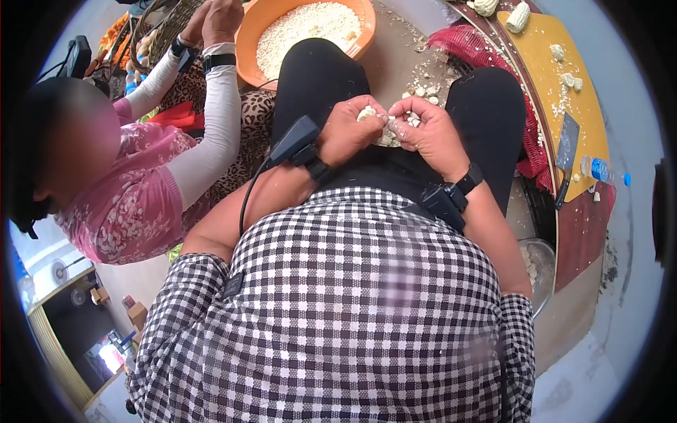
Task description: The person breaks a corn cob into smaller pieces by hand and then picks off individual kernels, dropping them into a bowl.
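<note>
Over my lap, my left hand (350,132) is closed, with a clump of pale corn kernels (366,113) showing between its thumb and fingers. My right hand (431,138) is close against it, fingertips pinched on whitish corn pieces (413,120). The fingertips of both hands almost meet around a small white bit, too small to tell exactly. More pale chunks lie below the hands on the dark cloth of my lap, partly hidden by the fingers. Beyond my left knee stands an orange basin (247,44) holding many loose white kernels (300,32).
At the right, a yellow cutting board (589,92) bears corn pieces, a pale corn cob (517,17) and a cleaver (566,144). A water bottle (599,170) lies beside it. Red mesh (486,53) and a metal bowl (550,282) are nearby. A co-worker (134,176) sits at left.
</note>
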{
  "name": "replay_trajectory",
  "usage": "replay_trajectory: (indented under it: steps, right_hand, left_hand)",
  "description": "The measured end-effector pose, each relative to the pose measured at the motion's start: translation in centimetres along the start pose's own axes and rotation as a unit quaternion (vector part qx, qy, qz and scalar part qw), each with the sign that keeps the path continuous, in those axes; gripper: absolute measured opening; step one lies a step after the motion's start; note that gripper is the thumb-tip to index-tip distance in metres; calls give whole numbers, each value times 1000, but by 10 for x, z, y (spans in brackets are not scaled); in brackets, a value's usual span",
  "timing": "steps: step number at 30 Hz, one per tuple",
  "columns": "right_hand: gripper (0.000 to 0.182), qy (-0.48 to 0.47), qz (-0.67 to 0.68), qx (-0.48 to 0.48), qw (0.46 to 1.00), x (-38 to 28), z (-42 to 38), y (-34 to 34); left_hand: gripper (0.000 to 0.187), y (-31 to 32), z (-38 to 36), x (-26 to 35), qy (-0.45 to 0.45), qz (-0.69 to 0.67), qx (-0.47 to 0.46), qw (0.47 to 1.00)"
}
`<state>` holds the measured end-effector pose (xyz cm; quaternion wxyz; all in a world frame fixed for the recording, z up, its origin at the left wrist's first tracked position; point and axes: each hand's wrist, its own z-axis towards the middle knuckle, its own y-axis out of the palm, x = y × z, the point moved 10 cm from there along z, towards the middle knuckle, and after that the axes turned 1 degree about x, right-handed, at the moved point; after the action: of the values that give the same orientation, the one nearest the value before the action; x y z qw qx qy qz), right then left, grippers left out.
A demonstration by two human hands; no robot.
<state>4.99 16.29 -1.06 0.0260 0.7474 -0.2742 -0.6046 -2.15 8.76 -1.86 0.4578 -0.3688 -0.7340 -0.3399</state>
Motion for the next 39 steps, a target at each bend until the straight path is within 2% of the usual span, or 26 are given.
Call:
replay_trajectory:
  steps: [2, 8, 17, 20, 23, 26, 27, 29, 32, 35, 39]
  right_hand:
    - [6, -14, -7, 0, 1000, 0, 0, 0]
    - [2, 19, -69, 25, 997, 2, -1, -3]
    - [3, 106, 191, -51, 974, 33, 4, 2]
    - [4, 147, 247, -31, 957, 35, 2, 4]
    - [3, 139, 301, -62, 941, 33, 2, 9]
    - [5, 48, 155, -38, 986, 17, 3, 5]
    - [4, 26, 100, -24, 994, 12, 3, 3]
    - [4, -18, -10, 5, 1000, 1, 1, 0]
    - [2, -65, -100, 28, 992, -10, -2, -2]
    - [1, -38, -172, 25, 984, -2, 0, -8]
    - [5, 58, -38, 14, 998, 16, 0, -8]
  left_hand:
    - [7, 0, 0, 0, -2, 9, 0, 1000]
    - [5, 5, 0, -3, -4, 37, -12, 999]
    - [7, 6, 0, 6, 59, 87, 10, 994]
    - [9, 7, 1, 10, 93, 83, 10, 992]
    - [8, 4, 1, 12, 125, 81, 10, 989]
    - [7, 1, -3, 9, 42, 54, 16, 998]
    - [7, 2, -2, 8, 39, 48, 12, 998]
    - [7, 3, -2, 6, 32, 36, 4, 999]
    - [7, 5, 0, -1, -3, 34, -21, 999]
    - [8, 11, 1, 8, 50, 114, -8, 992]
    - [8, 12, 4, 1, 50, 152, -18, 987]
